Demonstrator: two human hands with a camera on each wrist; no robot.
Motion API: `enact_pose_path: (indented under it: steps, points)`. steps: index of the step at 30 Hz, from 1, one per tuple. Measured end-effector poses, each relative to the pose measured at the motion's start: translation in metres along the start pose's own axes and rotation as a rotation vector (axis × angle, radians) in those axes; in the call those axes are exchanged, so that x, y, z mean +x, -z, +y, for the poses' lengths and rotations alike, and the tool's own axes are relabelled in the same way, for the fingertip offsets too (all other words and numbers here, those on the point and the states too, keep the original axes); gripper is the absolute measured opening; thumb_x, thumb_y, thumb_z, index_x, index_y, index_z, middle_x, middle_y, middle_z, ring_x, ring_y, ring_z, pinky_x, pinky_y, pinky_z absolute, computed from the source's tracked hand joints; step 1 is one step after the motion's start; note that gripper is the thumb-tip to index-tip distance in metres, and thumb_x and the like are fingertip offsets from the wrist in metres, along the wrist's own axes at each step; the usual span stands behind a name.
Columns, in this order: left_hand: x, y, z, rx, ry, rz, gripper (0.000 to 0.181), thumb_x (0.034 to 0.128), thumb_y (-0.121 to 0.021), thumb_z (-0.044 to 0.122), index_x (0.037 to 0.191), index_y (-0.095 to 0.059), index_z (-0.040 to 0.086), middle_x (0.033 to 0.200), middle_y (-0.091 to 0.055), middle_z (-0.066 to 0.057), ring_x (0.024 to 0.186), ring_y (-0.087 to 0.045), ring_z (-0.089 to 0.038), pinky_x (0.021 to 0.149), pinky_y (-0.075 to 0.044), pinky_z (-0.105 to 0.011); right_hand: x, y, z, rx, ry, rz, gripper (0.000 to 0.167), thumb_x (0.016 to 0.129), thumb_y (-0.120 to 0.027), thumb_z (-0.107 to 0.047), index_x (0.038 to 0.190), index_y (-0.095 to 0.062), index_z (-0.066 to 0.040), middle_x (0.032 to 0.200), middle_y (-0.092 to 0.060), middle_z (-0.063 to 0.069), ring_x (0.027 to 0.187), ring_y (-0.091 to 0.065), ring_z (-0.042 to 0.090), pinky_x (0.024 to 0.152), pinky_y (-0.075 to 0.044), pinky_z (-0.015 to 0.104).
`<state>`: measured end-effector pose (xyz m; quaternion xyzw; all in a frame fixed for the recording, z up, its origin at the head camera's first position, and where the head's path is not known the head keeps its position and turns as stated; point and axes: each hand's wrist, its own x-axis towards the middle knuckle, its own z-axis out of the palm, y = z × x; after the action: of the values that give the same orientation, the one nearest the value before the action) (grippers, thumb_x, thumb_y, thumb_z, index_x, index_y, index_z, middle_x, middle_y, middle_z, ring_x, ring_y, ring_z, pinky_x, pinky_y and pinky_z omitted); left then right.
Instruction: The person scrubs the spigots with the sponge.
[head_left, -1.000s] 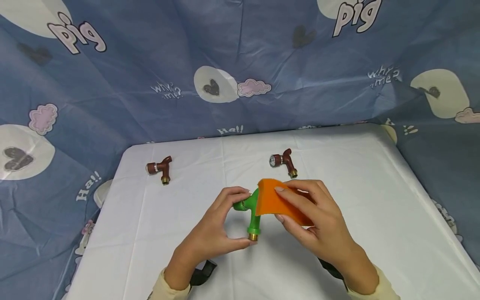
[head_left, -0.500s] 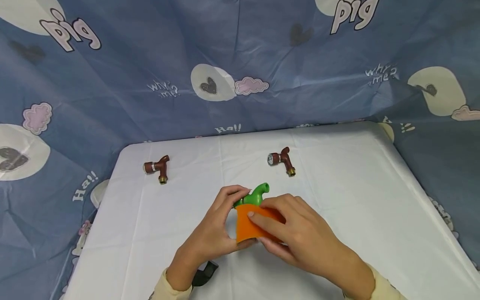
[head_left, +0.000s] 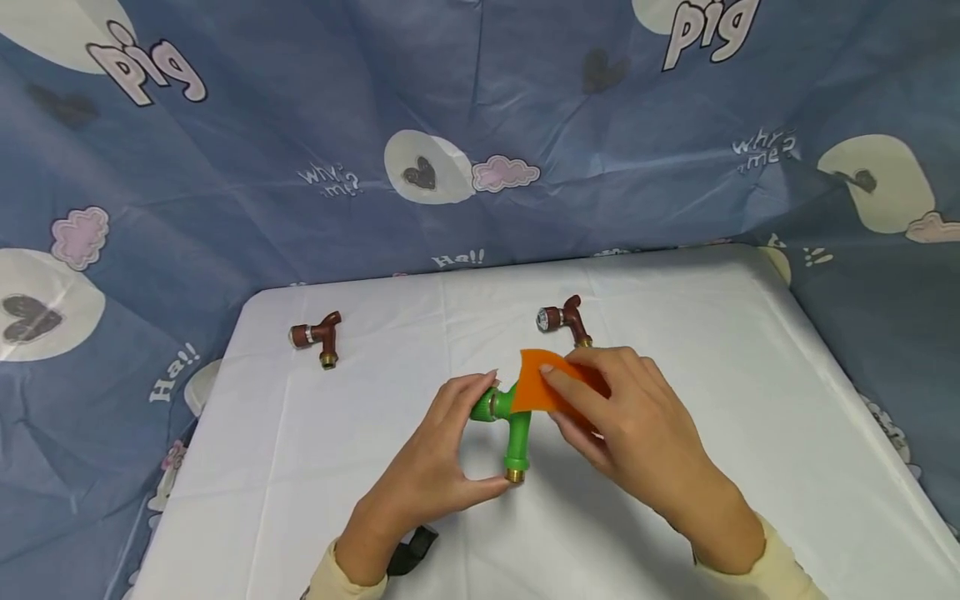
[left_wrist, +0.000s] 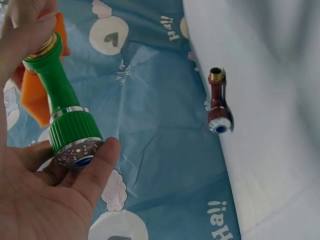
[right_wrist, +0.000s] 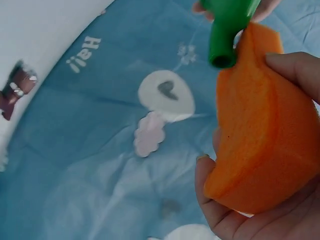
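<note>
My left hand (head_left: 423,471) holds a green tap (head_left: 517,442) above the white table, thumb at its brass threaded end and fingers at the ribbed knob. In the left wrist view the knob (left_wrist: 75,131) has a silvery cap with a blue centre. An orange sponge (head_left: 534,385), folded over, is pinched in my right hand (head_left: 648,446). The sponge covers the spout side of the tap in the head view. From the right wrist, the spout's open mouth (right_wrist: 222,59) shows right beside the sponge's edge.
Two brown taps lie farther back on the white-covered table (head_left: 360,467): one at the left (head_left: 327,333), another (head_left: 573,321) behind my right hand, its brass end partly hidden. A blue printed cloth (head_left: 300,225) hangs behind. A black strap (head_left: 412,550) shows by my left wrist.
The sponge went down and left over the tap's lower body, baring the spout, then came back up and right to the spout side. My left hand stays nearly in place, gripping the tap.
</note>
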<state>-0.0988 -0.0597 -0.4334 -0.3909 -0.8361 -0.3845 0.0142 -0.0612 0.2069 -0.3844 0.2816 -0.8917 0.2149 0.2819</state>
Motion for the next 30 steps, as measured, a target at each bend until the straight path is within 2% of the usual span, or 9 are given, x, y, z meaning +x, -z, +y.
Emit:
enact_pose_path:
  steps: [4,7,10,13,16,18,23,27,30]
  points:
    - [0.0,-0.003,-0.001,-0.055,0.004,-0.011,0.104,0.074,-0.098,0.032,0.158,-0.038,0.017,0.158,-0.036,-0.002,0.138,-0.045,-0.017,0.112,-0.046,-0.037,-0.008,-0.004,0.01,0.072,-0.098,0.043,0.046,0.107,-0.054,-0.045,0.129,-0.074,-0.01,0.126,-0.063,0.015,0.108,-0.06,0.034,0.086,-0.056,0.048]
    - [0.0,-0.004,-0.001,-0.105,0.027,-0.021,0.102,0.0746,-0.098,0.031,0.157,-0.039,0.019,0.16,-0.034,0.0,0.139,-0.046,-0.018,0.112,-0.046,-0.04,-0.016,-0.005,0.018,0.102,-0.161,0.079,0.051,0.106,-0.053,-0.05,0.128,-0.074,-0.009,0.125,-0.063,0.015,0.109,-0.06,0.032,0.087,-0.055,0.037]
    - [-0.001,-0.004,0.0,-0.127,0.061,-0.023,0.103,0.0738,-0.098,0.029,0.157,-0.038,0.022,0.16,-0.035,0.002,0.139,-0.046,-0.017,0.112,-0.046,-0.041,-0.022,-0.006,0.025,0.121,-0.202,0.113,0.051,0.105,-0.056,-0.051,0.127,-0.074,-0.008,0.124,-0.063,0.015,0.108,-0.06,0.031,0.089,-0.05,0.026]
    - [-0.002,-0.003,0.0,-0.136,0.09,-0.02,0.106,0.073,-0.099,0.027,0.159,-0.037,0.023,0.16,-0.036,0.003,0.139,-0.046,-0.015,0.112,-0.046,-0.042,-0.024,-0.007,0.025,0.159,-0.209,0.149,0.051,0.103,-0.06,-0.051,0.126,-0.075,-0.008,0.123,-0.064,0.015,0.106,-0.06,0.029,0.089,-0.046,0.018]
    - [-0.001,-0.003,0.0,-0.148,0.112,-0.023,0.108,0.0733,-0.099,0.03,0.16,-0.035,0.026,0.16,-0.036,0.005,0.138,-0.046,-0.013,0.112,-0.046,-0.044,-0.024,-0.01,0.017,0.214,-0.174,0.171,0.049,0.103,-0.062,-0.049,0.126,-0.075,-0.007,0.125,-0.064,0.014,0.107,-0.059,0.028,0.092,-0.045,0.015]
    - [0.0,-0.004,0.0,-0.164,0.119,-0.034,0.108,0.0738,-0.099,0.029,0.161,-0.034,0.025,0.16,-0.036,0.007,0.138,-0.046,-0.013,0.112,-0.046,-0.044,-0.023,-0.014,0.008,0.25,-0.115,0.171,0.046,0.104,-0.063,-0.046,0.126,-0.075,-0.008,0.126,-0.064,0.014,0.107,-0.06,0.029,0.094,-0.046,0.016]
    - [0.0,-0.005,-0.001,-0.182,0.087,-0.042,0.111,0.0756,-0.098,0.028,0.163,-0.03,0.02,0.162,-0.034,0.003,0.14,-0.046,-0.016,0.112,-0.046,-0.043,-0.022,-0.025,-0.013,0.265,-0.015,0.075,0.041,0.107,-0.059,-0.043,0.131,-0.073,-0.013,0.129,-0.064,0.009,0.112,-0.06,0.027,0.097,-0.05,0.027]
    - [0.0,-0.006,0.0,-0.194,0.072,-0.022,0.115,0.0744,-0.098,0.026,0.164,-0.026,0.022,0.162,-0.035,0.005,0.141,-0.045,-0.016,0.114,-0.045,-0.041,-0.021,-0.03,-0.018,0.251,-0.003,0.022,0.04,0.107,-0.058,-0.043,0.131,-0.074,-0.015,0.13,-0.064,0.007,0.112,-0.06,0.027,0.095,-0.051,0.04]
    - [-0.001,-0.006,0.0,-0.221,0.063,-0.012,0.116,0.0725,-0.099,0.023,0.163,-0.027,0.019,0.16,-0.036,0.003,0.14,-0.045,-0.017,0.113,-0.044,-0.04,-0.019,-0.03,-0.014,0.235,-0.025,0.003,0.041,0.107,-0.058,-0.044,0.131,-0.074,-0.015,0.129,-0.064,0.008,0.112,-0.06,0.028,0.094,-0.052,0.044]
